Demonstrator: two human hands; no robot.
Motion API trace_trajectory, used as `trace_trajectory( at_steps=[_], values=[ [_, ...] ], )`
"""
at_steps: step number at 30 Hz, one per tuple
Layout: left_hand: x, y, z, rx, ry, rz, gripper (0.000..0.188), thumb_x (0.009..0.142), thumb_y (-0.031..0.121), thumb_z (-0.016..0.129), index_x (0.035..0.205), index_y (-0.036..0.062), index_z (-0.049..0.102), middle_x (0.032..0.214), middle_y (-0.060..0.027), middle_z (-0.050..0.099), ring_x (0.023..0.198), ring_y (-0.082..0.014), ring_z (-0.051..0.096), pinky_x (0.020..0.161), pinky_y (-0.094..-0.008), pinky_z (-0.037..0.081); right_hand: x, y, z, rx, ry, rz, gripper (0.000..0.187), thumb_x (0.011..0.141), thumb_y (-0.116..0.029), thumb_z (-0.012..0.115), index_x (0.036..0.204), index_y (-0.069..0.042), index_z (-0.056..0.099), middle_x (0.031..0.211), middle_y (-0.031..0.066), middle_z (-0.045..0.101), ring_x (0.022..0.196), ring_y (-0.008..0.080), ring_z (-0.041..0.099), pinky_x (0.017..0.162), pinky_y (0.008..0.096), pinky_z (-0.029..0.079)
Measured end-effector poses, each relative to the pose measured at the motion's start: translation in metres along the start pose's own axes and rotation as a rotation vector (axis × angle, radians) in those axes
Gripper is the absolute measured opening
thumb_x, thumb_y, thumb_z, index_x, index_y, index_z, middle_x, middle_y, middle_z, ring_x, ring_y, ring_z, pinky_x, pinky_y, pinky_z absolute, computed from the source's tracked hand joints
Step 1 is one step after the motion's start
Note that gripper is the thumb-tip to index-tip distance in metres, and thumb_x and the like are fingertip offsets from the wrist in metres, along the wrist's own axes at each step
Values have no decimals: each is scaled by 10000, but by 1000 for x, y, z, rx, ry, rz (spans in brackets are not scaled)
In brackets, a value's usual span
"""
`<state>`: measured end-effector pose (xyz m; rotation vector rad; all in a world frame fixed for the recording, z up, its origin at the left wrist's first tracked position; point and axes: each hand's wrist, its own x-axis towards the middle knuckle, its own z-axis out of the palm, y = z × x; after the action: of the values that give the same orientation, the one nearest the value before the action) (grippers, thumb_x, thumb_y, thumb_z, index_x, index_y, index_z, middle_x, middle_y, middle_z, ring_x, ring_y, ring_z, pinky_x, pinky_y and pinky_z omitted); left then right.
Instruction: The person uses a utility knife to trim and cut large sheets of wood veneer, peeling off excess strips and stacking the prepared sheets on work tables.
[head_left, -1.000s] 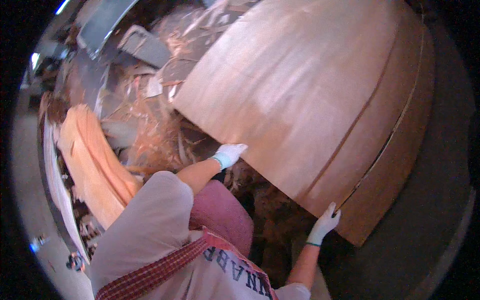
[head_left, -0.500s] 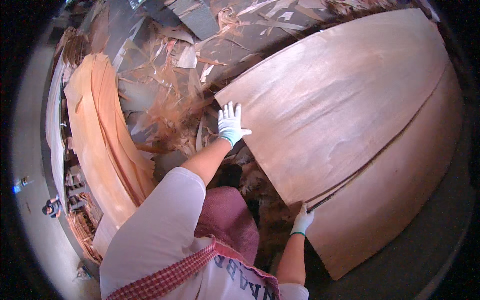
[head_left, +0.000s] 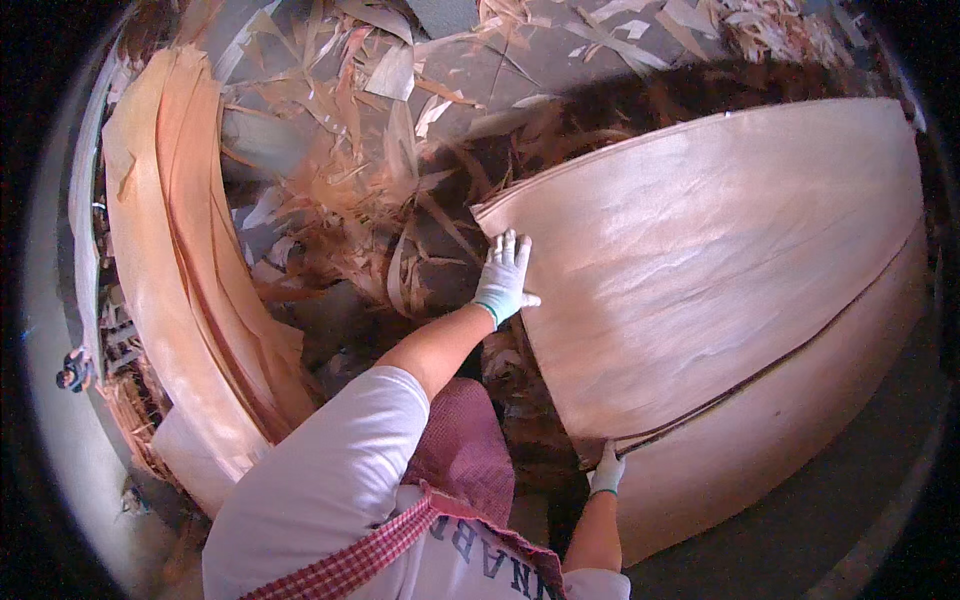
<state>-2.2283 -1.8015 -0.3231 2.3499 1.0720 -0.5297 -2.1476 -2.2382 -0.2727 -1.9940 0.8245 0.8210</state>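
A broad, pale brown wood veneer sheet (head_left: 720,250) lies on top of a stack to my right. My left hand (head_left: 506,276), in a white glove with a teal cuff, lies with fingers outstretched on the sheet's left edge. At the sheet's near corner, my right hand (head_left: 606,470), gloved the same way, has its fingers closed round the edge; its fingertips are partly hidden. Below a dark gap along the upper sheet's near side, another veneer sheet (head_left: 760,440) shows.
A curved pile of orange veneer sheets (head_left: 190,240) stands on the left. Torn veneer scraps (head_left: 350,210) litter the area between the stacks and the floor beyond. Far off at the left edge is another person (head_left: 75,371). A checked apron (head_left: 462,440) hangs at my front.
The view has shifted, so the stack sits lower in it. Both hands keep their places at the sheet's left edge and near corner. The gap beside the upper sheet looks narrower.
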Motion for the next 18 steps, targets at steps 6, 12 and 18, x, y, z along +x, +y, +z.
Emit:
trace_trajectory(
  at_steps=[6,12,18],
  values=[
    [-11,-27,-35,-96,-110,121,1019,703,313,785,1501,135,176,1534,-280,132,1355,-432,328,1077,-432,372,-59,-34,-75,-94,0,67,250,913,-188,598,1084,-31,505,851,98,543,738,217,564,631,413,516],
    [-38,-79,-69,-297,50,159,261,821,160,502,1022,102,657,1088,-151,645,1012,-355,620,851,-449,505,-150,-86,-90,-127,68,-194,237,910,-229,581,931,8,578,809,57,567,722,173,523,606,345,440],
    [-156,-58,-124,-460,-468,239,436,913,412,512,1091,35,638,1106,-178,656,1036,-308,623,885,-414,490,-242,-105,-30,-17,-2,-304,235,919,-263,593,864,-35,584,722,18,535,607,110,467,538,275,393]
  ],
)
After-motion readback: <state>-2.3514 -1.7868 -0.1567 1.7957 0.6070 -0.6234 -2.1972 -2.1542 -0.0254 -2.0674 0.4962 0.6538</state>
